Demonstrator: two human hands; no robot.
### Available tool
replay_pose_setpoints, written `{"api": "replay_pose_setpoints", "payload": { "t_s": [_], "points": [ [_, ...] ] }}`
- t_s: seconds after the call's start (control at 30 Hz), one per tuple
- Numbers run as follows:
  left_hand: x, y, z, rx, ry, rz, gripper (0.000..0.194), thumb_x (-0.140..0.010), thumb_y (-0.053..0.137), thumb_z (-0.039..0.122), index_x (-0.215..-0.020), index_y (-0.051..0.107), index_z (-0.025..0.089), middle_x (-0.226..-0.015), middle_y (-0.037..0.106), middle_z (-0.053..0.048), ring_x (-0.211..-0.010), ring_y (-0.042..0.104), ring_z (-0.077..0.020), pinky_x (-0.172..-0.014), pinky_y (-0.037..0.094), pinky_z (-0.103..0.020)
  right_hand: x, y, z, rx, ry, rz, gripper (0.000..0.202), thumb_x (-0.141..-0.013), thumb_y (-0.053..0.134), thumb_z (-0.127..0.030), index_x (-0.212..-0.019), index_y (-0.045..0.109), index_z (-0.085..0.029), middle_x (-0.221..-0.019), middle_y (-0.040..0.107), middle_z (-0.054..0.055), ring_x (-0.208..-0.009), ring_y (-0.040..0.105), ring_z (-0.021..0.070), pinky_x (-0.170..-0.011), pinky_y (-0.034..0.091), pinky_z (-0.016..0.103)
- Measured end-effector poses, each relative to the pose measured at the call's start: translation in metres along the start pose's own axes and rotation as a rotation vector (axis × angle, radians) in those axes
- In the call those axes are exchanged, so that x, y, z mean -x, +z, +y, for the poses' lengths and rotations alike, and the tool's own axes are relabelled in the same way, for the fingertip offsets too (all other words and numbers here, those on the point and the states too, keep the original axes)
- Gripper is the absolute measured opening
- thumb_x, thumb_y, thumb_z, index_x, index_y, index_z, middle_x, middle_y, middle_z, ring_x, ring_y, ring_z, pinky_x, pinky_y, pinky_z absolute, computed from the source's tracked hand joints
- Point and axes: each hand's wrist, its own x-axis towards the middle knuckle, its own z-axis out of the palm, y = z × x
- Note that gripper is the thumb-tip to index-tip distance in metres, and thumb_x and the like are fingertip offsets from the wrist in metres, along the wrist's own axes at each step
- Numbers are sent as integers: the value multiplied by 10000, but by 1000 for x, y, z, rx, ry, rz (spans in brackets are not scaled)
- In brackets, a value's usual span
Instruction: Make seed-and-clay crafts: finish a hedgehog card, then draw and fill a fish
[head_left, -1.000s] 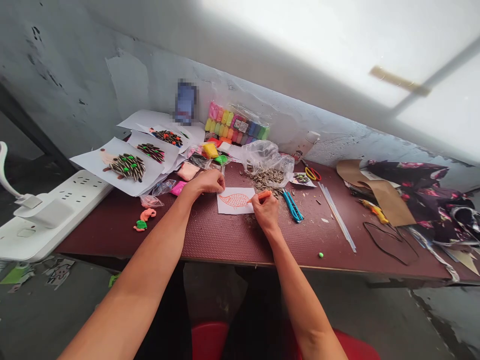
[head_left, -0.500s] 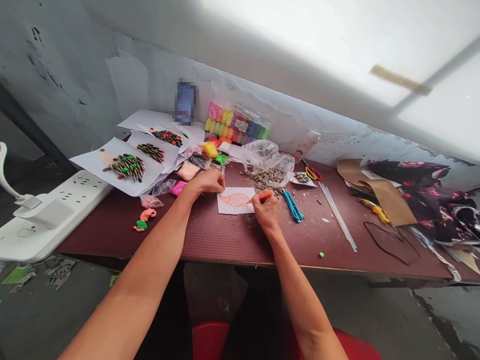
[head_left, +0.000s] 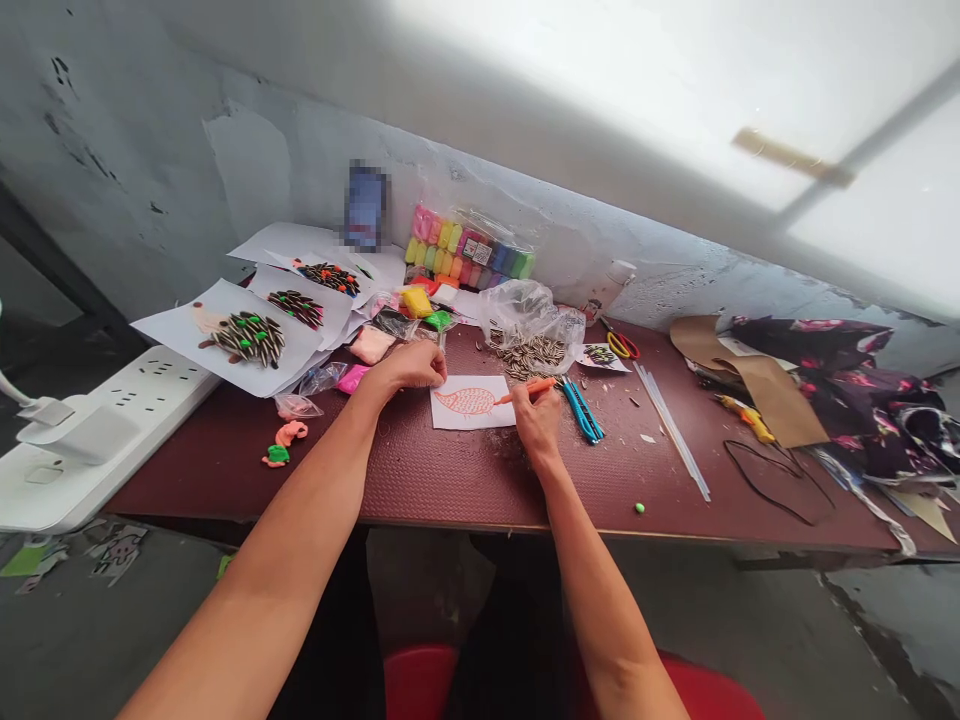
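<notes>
A small white card (head_left: 450,415) lies on the dark red table (head_left: 442,480), with an orange hedgehog-like outline filled with short strokes. My right hand (head_left: 538,418) is closed round an orange pen (head_left: 541,384), whose tip is at the right end of the drawing. At the card's upper left corner, my left hand (head_left: 420,366) has its fingers drawn together, pressing on or pinching the card's edge. Just right of my right hand is a blue cutter (head_left: 583,410). Behind the card, striped seeds (head_left: 529,355) spill from a clear plastic bag (head_left: 525,308).
Papers with seed hedgehogs (head_left: 251,338) and a white power strip (head_left: 97,435) are at left. Coloured clay packs (head_left: 471,250) lean on the wall. Scissors (head_left: 622,345), clear sticks (head_left: 673,432), a yellow glue gun (head_left: 750,418) and floral cloth (head_left: 862,400) are at right.
My right hand and the orange pen have shifted slightly right, uncovering more of the card's right side. My left hand stays at the card's corner. The whole view has shifted slightly.
</notes>
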Motion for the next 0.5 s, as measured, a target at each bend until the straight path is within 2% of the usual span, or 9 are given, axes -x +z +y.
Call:
{"api": "replay_pose_setpoints", "payload": {
  "t_s": [0.13,0.33,0.5],
  "points": [
    [1,1,1,-20,-17,33,260,-664,622,191,-854,800,185,-850,771,-32,-781,673,-180,-629,424,-236,-4,-1,2,-41,67,-1,347,-808,510,-395,-513,470,-217,-482,432,-48,-504,395,113,-519,319,240],
    [1,3,0,-60,10,47,274,-673,618,196,-869,810,200,-839,772,-29,-751,662,-186,-649,435,-247,-6,-6,6,-28,115,-12,450,-861,487,-489,-525,553,-198,-492,504,-17,-523,439,132,-552,341,260],
    [1,3,3,-67,14,39,255,-674,623,193,-848,809,203,-825,771,-30,-748,663,-190,-679,445,-254,-8,-9,11,-4,116,-65,406,-873,485,-472,-585,561,-196,-522,555,-5,-547,481,142,-564,359,255]
  ]
}}
